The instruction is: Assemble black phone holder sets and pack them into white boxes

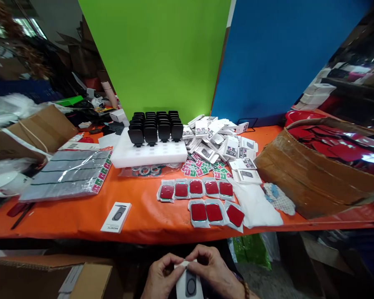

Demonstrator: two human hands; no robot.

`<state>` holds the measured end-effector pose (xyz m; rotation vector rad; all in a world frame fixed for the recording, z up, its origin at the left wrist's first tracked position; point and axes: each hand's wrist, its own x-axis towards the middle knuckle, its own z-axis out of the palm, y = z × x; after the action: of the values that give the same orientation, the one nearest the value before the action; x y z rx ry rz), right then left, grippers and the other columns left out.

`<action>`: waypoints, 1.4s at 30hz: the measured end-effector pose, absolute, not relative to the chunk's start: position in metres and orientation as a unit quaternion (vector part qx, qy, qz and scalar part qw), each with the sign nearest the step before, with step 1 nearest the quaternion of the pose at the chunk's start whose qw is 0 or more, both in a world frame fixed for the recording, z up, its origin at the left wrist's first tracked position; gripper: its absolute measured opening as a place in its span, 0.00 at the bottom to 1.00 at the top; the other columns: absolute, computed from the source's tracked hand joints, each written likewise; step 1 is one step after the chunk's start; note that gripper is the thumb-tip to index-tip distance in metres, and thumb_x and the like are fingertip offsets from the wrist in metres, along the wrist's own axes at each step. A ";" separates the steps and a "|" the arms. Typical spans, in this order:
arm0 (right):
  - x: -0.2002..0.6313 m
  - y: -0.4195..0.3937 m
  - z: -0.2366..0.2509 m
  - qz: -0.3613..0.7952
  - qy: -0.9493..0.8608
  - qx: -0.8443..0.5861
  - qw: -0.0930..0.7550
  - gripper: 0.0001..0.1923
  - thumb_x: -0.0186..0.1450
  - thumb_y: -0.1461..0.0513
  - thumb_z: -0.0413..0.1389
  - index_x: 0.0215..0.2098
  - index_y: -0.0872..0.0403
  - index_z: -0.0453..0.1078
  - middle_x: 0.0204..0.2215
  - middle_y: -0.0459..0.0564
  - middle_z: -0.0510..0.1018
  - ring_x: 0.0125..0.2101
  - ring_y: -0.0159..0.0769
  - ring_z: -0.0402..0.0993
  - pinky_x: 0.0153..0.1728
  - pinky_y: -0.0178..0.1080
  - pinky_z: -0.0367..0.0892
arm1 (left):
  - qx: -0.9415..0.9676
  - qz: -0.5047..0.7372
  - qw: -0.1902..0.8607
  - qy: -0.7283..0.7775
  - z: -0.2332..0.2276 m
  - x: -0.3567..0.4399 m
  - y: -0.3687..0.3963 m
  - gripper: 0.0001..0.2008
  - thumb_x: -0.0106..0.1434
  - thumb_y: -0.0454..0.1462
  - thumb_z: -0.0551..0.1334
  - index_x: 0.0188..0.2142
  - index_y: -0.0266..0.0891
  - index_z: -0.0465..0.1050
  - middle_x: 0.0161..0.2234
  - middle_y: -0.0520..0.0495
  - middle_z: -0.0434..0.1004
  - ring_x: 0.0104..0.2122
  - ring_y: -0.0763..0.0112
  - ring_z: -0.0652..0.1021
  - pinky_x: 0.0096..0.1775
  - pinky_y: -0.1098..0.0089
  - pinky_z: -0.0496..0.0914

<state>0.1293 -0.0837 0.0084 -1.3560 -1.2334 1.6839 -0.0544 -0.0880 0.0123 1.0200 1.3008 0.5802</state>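
Note:
A small white box [181, 286] with a dark device pictured on its front is held below the table's front edge. My left hand [162, 276] grips its left side, with thumb and fingers at the top end. On the other side, my right hand [212, 270] pinches the same top end, its thumb against the front. The box's lower part runs out of the picture. A similar white box [116, 217] marked MAGNETIC lies on the orange table [137, 195]. Several red square pieces in clear wrappers [198, 211] lie in two rows beyond my hands.
Black stands [151, 135] fill a white foam block [149, 154]. Beside it are heaped white boxes [227, 143] and pink and green cards [202, 166]. A carton [314, 174] with red pieces stands right; another carton [90, 282] is lower left. A plastic-wrapped stack [68, 172] lies left.

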 end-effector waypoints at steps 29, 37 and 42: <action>0.337 0.099 0.049 0.021 -0.777 -0.628 -0.036 0.13 0.62 0.73 0.47 0.30 0.58 0.72 0.34 0.55 0.71 0.33 0.36 0.65 0.31 0.35 0.56 | 0.654 0.079 0.008 0.752 0.012 -0.187 0.036 0.27 0.58 0.40 0.57 0.55 0.29 0.65 0.49 0.30 0.74 0.45 0.50 0.77 0.49 0.56 0.68; 0.293 0.077 0.114 0.055 -0.776 -0.593 0.209 0.08 0.66 0.62 0.51 0.29 0.55 0.68 0.32 0.51 0.69 0.31 0.35 0.65 0.34 0.37 0.61 | 0.593 0.353 0.209 0.693 0.055 -0.112 0.010 0.31 0.57 0.46 0.62 0.58 0.37 0.62 0.58 0.36 0.66 0.58 0.52 0.66 0.58 0.52 0.60; 0.174 0.028 0.122 0.460 -0.653 -0.469 0.377 0.12 0.62 0.54 0.57 0.26 0.53 0.65 0.24 0.44 0.69 0.25 0.31 0.64 0.27 0.35 0.61 | 0.558 0.382 0.477 0.562 0.076 -0.037 -0.023 0.41 0.49 0.46 0.71 0.60 0.42 0.60 0.61 0.38 0.62 0.61 0.51 0.62 0.61 0.54 0.55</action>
<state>0.1737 0.0278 0.1218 -1.1990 -1.6687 1.1764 -0.0375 -0.0232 0.0763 1.3623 1.3729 0.9332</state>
